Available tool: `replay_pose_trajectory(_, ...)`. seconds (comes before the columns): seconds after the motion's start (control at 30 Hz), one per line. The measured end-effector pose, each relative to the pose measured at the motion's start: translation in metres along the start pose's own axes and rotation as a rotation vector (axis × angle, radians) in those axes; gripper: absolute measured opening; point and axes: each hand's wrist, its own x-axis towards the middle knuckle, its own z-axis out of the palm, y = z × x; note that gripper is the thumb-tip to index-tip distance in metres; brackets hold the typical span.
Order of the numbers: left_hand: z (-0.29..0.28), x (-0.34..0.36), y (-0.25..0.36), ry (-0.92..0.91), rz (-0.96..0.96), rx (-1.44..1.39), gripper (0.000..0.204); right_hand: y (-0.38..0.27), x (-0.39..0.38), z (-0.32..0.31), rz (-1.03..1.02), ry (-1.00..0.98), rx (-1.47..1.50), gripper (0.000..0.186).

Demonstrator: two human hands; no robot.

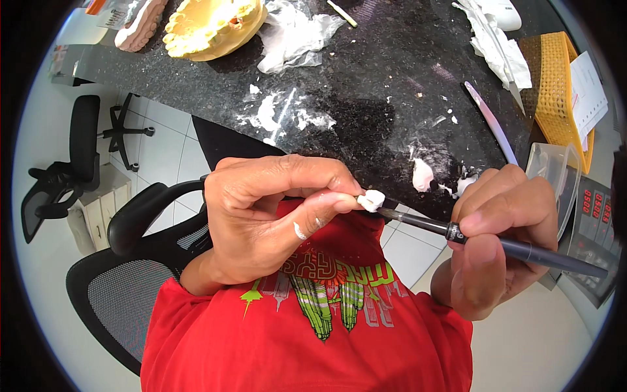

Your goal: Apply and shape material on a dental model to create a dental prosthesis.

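Between the thumb and forefinger of my left hand point(268, 212) is a small white tooth-shaped piece point(372, 200), held just beyond the table's front edge. White smears mark that thumb. My right hand point(499, 242) grips a slim dark brush point(421, 222) like a pen, its handle pointing off to the right. The brush's tip meets the right side of the white piece. Past my hands, a pinkish-white dab of paste point(422, 175) lies on the black speckled tabletop point(372, 111), and white smears point(268, 114) spread farther left.
A yellow dental model point(212, 32) and a pale toothed model point(139, 27) stand at the far left, near crumpled tissue point(297, 36). On the right are a purple-handled tool point(491, 121), a metal blade point(508, 68), a yellow woven basket point(555, 91) and a digital scale point(591, 228).
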Motion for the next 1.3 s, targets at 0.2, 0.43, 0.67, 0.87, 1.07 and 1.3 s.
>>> replay_pose_trajectory(0.2,-0.002,-0.002,-0.001,-0.008,0.003,0.038,0.013,0.005,-0.002,0.002,-0.043,0.010,0.019,0.016)
replay_pose_trajectory(0.43,0.002,-0.003,-0.004,0.015,-0.018,-0.079,0.007,0.005,-0.006,-0.009,-0.065,0.109,0.243,0.020)
replay_pose_trajectory(0.67,-0.002,0.001,0.003,-0.057,-0.094,-0.014,0.007,-0.023,-0.005,-0.035,-0.030,0.235,0.063,0.035)
replay_pose_trajectory(0.87,0.000,-0.003,-0.014,-0.026,-0.053,-0.258,0.006,-0.071,0.067,-0.088,-0.095,0.382,-0.475,0.019)
replay_pose_trajectory(1.07,-0.012,-0.002,-0.022,-0.098,0.029,-0.428,0.011,-0.066,0.194,-0.122,-0.144,0.312,-0.958,0.030)
replay_pose_trajectory(1.3,-0.030,0.000,-0.022,-0.159,0.035,-0.424,0.021,0.024,0.284,-0.159,-0.041,-0.118,-1.199,0.031)
